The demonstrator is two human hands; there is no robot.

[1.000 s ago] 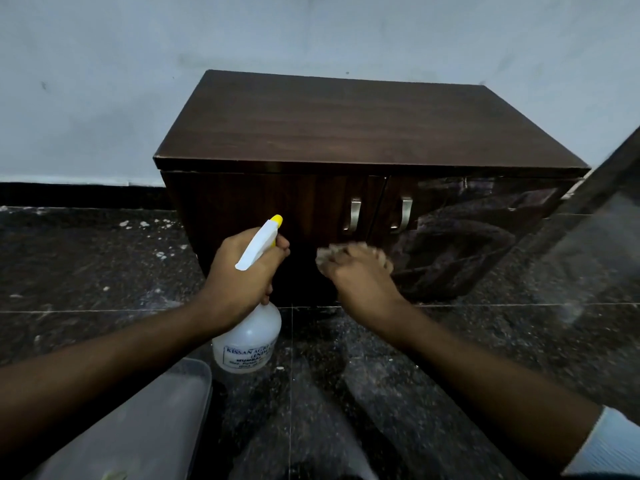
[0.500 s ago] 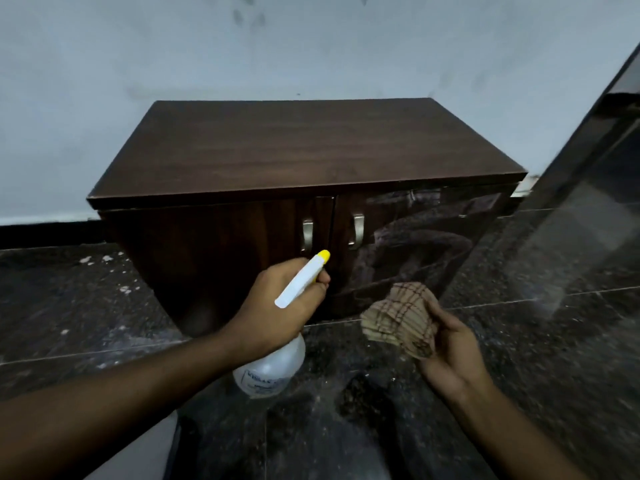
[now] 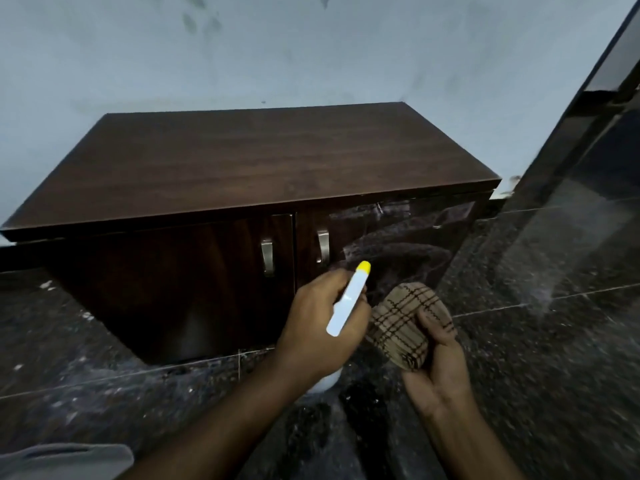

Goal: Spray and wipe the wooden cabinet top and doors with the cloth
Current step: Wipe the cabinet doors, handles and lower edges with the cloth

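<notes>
A dark wooden cabinet [image 3: 249, 168] stands against the pale wall, with two closed doors and two metal handles [image 3: 266, 256] near the middle seam. My left hand [image 3: 318, 327] grips a white spray bottle [image 3: 348, 301] with a yellow nozzle tip, which points at the right door. Most of the bottle's body is hidden under my hand. My right hand [image 3: 438, 358] holds a folded beige checked cloth [image 3: 403, 323] just right of the bottle, a little in front of the right door and apart from it.
The floor is dark speckled stone tile [image 3: 519, 358] with white specks at the left. A dark glossy panel [image 3: 588, 168] rises at the right, close to the cabinet's side. A grey container's edge [image 3: 69, 460] shows at the bottom left.
My right hand pulled the cloth back off the door and turned palm up. My left hand moved the bottle right, toward the right door. The view shifted right and closer.
</notes>
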